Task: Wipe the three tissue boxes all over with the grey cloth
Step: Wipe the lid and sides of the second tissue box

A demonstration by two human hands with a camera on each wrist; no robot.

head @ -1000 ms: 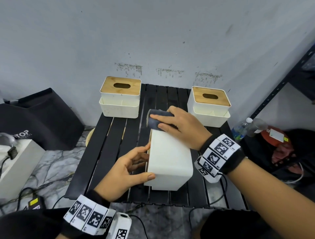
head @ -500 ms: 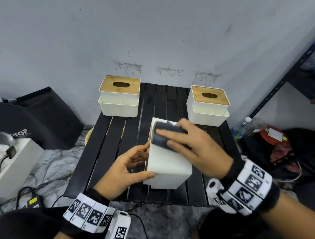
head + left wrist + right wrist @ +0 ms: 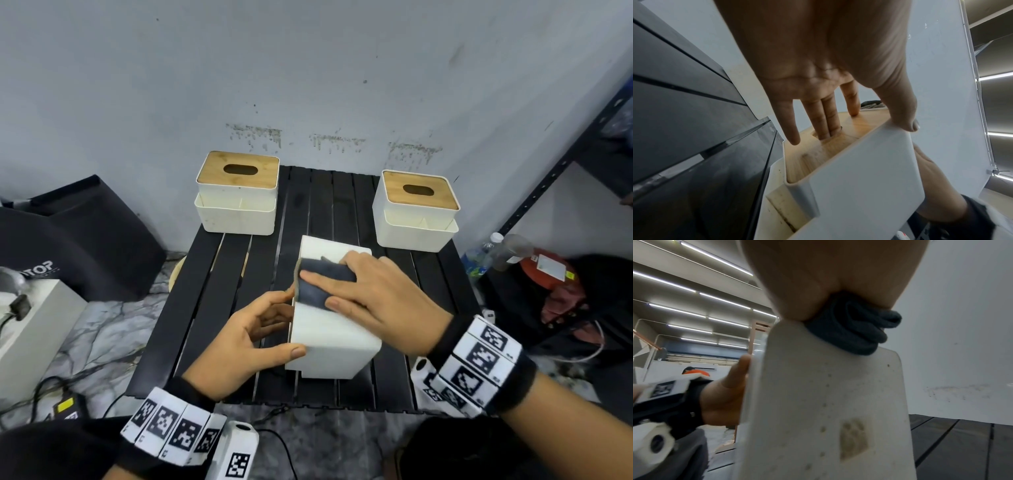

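**Wiping the tipped tissue box**

Head view: your right hand presses the folded grey cloth flat-fingered onto the tipped white plastic tissue box on the black slatted table.

Left wrist view: your left hand grips that box, thumb over its edge, two fingers in the wooden lid's slot.

Right wrist view: cloth bunched under your palm.

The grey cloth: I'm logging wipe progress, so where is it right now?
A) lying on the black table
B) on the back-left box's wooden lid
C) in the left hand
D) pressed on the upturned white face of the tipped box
D: the right hand presses the grey cloth flat on the tipped tissue box, steadied by the left hand.
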